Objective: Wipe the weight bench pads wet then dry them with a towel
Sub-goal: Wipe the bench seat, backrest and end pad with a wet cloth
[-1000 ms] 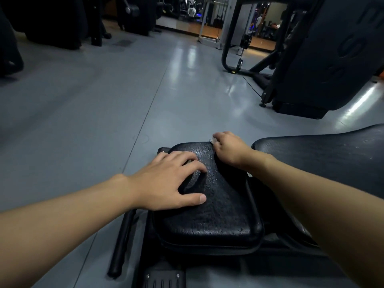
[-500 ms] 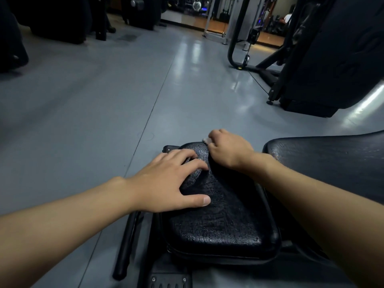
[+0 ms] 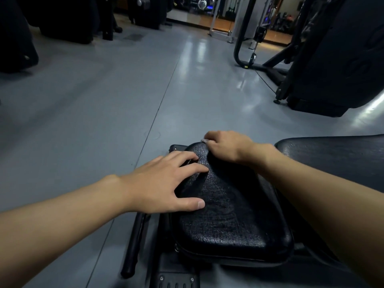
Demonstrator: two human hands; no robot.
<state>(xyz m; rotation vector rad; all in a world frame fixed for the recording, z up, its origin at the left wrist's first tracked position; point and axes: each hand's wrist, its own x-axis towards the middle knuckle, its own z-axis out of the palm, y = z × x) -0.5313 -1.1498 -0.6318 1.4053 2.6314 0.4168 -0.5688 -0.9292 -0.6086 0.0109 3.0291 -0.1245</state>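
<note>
The small seat pad [image 3: 228, 215] lies low in front of the person, its textured black cover running away from the camera, and the longer back pad [image 3: 336, 159] sits just beside it on the right. The left hand [image 3: 158, 183] rests flat on the near left part of the seat pad, fingers [image 3: 193, 169] spread and straight, grasping nothing, apparently to steady it. The right hand [image 3: 226, 146] is at the pad's far tip, its fingers curled down over a pale cloth [image 3: 204, 140]. Only a sliver of it peeks out by the knuckles, and whether it is damp cannot be told. The main risk is patchy coverage: so small a wad, bunched inside the fist, touches only a narrow strip at a time. The rounded edges, the near seam and the patch under the left palm could all be missed. The bracing hand could also slide on a wetted cover, or mark parts already wiped. No towel is in sight, so moisture may sit in the grain before drying, and neither hand touches the back pad
</note>
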